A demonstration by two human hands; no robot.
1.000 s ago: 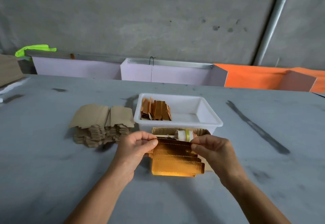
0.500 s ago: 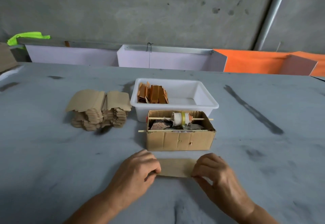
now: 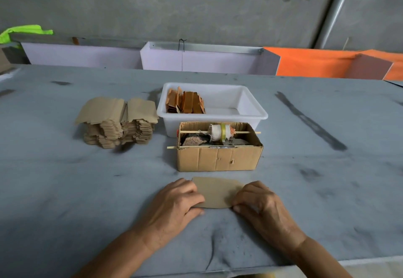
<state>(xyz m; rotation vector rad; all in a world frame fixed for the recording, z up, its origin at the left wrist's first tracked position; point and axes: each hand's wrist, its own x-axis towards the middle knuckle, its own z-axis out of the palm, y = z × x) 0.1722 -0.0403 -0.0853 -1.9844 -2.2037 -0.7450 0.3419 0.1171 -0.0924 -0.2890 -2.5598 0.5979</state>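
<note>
One card (image 3: 218,192) lies flat, pinched between left grip (image 3: 174,204) and right grip (image 3: 262,206)

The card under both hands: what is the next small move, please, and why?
Probably fold the near edge up and away. The card lies flat on the table, the left hand pinches its left end and the right hand its right end, thumbs at the near edge. Folded pieces stand in the tub, so a fold seems likely.
</note>
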